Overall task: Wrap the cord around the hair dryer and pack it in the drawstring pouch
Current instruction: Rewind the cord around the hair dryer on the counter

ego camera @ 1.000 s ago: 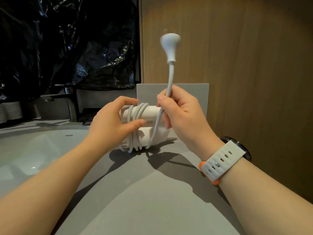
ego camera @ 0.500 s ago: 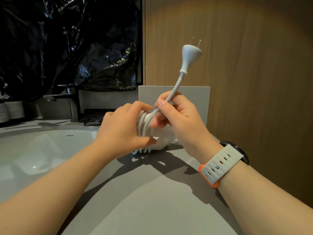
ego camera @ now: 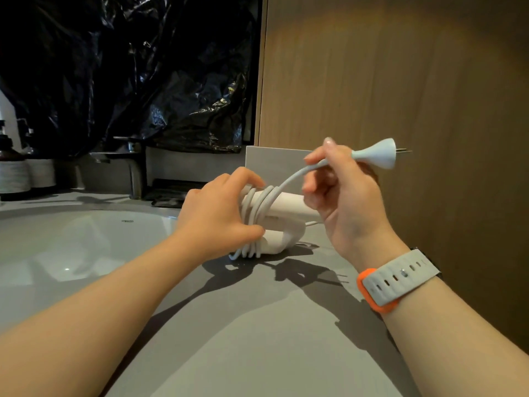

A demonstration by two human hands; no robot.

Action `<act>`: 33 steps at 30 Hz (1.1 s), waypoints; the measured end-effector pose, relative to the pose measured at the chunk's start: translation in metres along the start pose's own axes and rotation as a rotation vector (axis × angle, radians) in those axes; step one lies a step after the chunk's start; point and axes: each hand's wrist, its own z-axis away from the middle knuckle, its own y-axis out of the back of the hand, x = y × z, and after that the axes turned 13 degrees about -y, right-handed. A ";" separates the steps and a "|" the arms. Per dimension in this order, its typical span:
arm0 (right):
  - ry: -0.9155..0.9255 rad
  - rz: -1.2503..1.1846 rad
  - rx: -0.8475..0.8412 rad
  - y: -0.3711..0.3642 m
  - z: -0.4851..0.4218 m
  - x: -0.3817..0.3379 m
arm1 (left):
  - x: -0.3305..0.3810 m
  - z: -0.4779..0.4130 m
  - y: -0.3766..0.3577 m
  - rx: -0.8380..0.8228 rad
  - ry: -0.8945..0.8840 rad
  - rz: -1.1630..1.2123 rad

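Pinch of right hand (ego camera: 352, 202) on cord (ego camera: 289, 181)

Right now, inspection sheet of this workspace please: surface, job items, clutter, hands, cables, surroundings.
Surface: grey countertop, white sink basin set in at left.
Job's things: white hair dryer resting on the countertop; drawstring pouch not seen.
Clutter: bottles far left, faucet behind the basin, grey panel behind the dryer.
Hands: left hand grips the dryer and coils; right hand pinches the cord near the plug.
Cables: cord wound several turns round the dryer, free end arcing up to the plug.
Surroundings: black plastic sheet behind, wood panel at right.
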 end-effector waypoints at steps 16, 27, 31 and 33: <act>-0.262 0.236 0.347 0.030 -0.012 -0.003 | -0.008 0.009 0.025 -0.073 0.003 0.349; -0.301 0.538 0.375 0.044 -0.017 0.012 | 0.003 0.011 -0.017 0.029 -0.685 -0.053; -0.300 0.614 0.354 0.047 -0.019 0.017 | 0.005 0.013 -0.015 -0.023 -0.754 -0.023; -0.308 0.651 0.331 0.048 -0.020 0.022 | 0.007 0.014 -0.011 -0.075 -0.763 -0.012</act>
